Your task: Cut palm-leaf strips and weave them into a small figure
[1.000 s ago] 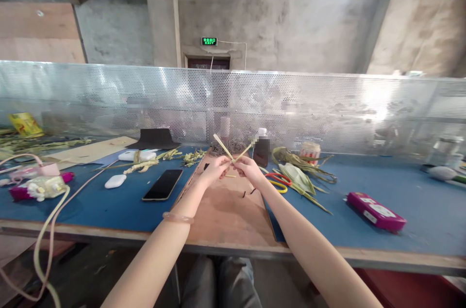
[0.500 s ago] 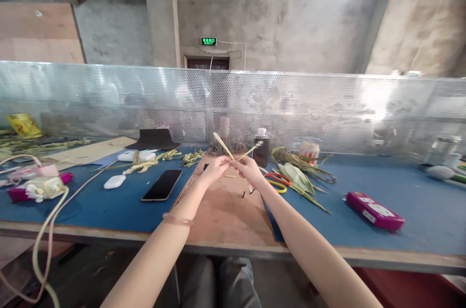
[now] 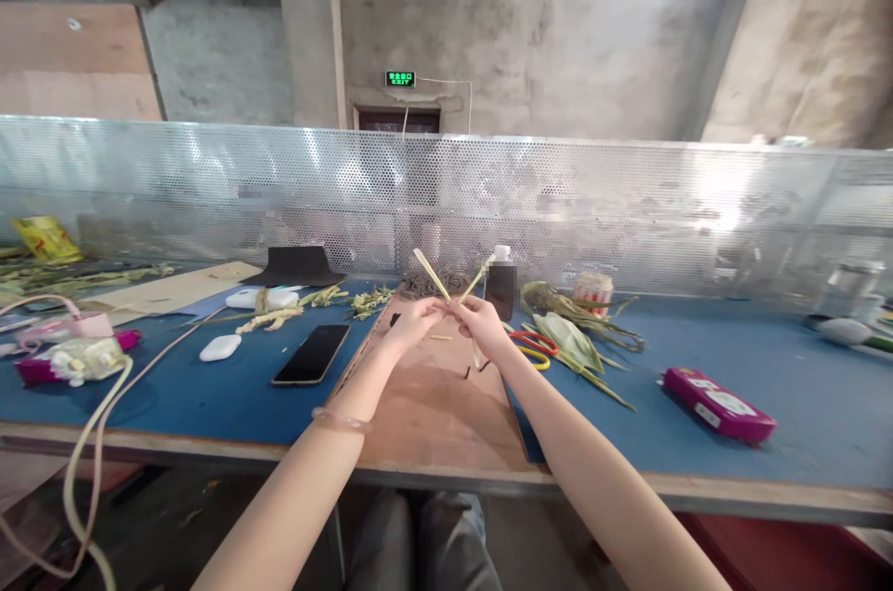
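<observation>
Both hands meet above a brown board at the middle of the table. My left hand is closed in a pinch on pale yellow-green plant strips. My right hand pinches the same strips from the other side, fingertips against those of the left. Two strip ends stick up and apart in a V, and a thin end hangs below the right hand. Just right of that hand lie scissors with red and yellow handles. Behind the hands sits a coil of grey-brown cord.
On the left are a black phone, a white earbud case and cables. To the right lie dried leaves, a dark bottle and a magenta pack. A perforated metal screen runs along the back.
The strip ends have turned: the right one now stands steeper, making a narrower V. My hands have drawn slightly closer, still pinching, with little other movement.
</observation>
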Motion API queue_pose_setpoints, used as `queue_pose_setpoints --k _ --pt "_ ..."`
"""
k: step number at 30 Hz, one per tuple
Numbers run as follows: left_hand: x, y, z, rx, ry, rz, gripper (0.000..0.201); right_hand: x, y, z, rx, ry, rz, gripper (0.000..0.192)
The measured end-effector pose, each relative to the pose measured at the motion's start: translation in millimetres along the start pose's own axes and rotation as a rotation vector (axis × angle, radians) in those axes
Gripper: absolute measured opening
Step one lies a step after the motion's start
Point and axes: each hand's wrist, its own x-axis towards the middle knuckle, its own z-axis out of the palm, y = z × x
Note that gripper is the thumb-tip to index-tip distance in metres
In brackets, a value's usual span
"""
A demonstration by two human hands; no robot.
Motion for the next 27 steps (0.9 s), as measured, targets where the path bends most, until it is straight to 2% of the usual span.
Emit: queue_pose_setpoints --k 4,8,14,18,27 --pt "0 -5 2.1 -0.054 -0.012 -0.031 0.023 1 -3 -4 0.02 -0.038 0.008 0.032" --pt "2 -9 5.3 -0.165 -0.004 -0.026 0.028 0 -3 -4 -0.087 -0.035 -0.007 0.035" --pt "0 -4 5.0 -0.286 -0.065 -0.015 0.03 -4 0 1 -0.104 -0.139 -0.068 0.034" --pt "0 -3 4.7 -0.327 -0.064 -0.04 0.025 -5 -2 1 -0.117 -0.094 -0.119 0.031" --pt "0 0 10.7 -0.473 -0.137 -0.076 0.019 -11 -12 6 -0.305 0.002 -0.166 0.026"
